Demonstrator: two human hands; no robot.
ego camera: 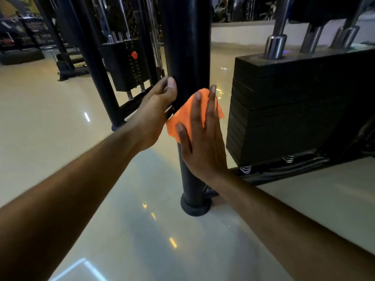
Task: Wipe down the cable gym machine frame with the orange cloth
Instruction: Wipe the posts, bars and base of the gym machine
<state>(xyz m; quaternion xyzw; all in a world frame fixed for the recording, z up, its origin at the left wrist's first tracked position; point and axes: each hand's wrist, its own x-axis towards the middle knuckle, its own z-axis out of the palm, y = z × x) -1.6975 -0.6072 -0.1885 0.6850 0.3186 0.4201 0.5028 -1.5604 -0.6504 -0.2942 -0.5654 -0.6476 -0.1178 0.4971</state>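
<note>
A thick black upright post [187, 47] of the cable machine frame stands in the middle of the view and ends in a round foot on the floor. The orange cloth [182, 116] lies flat against the post at about mid height. My right hand [199, 138] presses the cloth onto the post with spread, straight fingers. My left hand [157, 110] wraps the post's left side just above the cloth, thumb on the front; its fingers go behind the post and are hidden.
A black weight stack [294, 106] with chrome guide rods sits close on the right, on springs above a low frame bar. A second weight stack [125, 63] with a red pin and another black upright [97, 78] stand behind on the left. Glossy beige tile floor [60, 138] surrounds the post.
</note>
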